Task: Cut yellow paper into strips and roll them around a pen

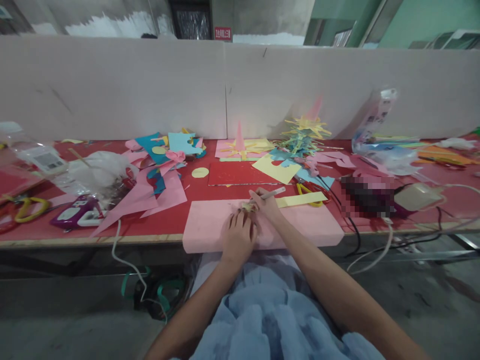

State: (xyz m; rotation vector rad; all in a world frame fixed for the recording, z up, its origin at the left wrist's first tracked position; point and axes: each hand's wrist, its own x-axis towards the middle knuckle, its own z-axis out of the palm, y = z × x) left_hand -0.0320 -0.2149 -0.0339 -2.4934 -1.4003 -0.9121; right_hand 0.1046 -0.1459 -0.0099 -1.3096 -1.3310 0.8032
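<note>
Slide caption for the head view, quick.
Left hand over pink paper, right hand holding a pen.

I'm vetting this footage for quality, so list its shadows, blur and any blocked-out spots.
Head view: soft shadows on the pale board beside the paper tree and upright packet; head view: the small paper piece at the right hand's fingers looks too soft to make out its details; head view: a pixelated patch at right hides part of the red table.
</note>
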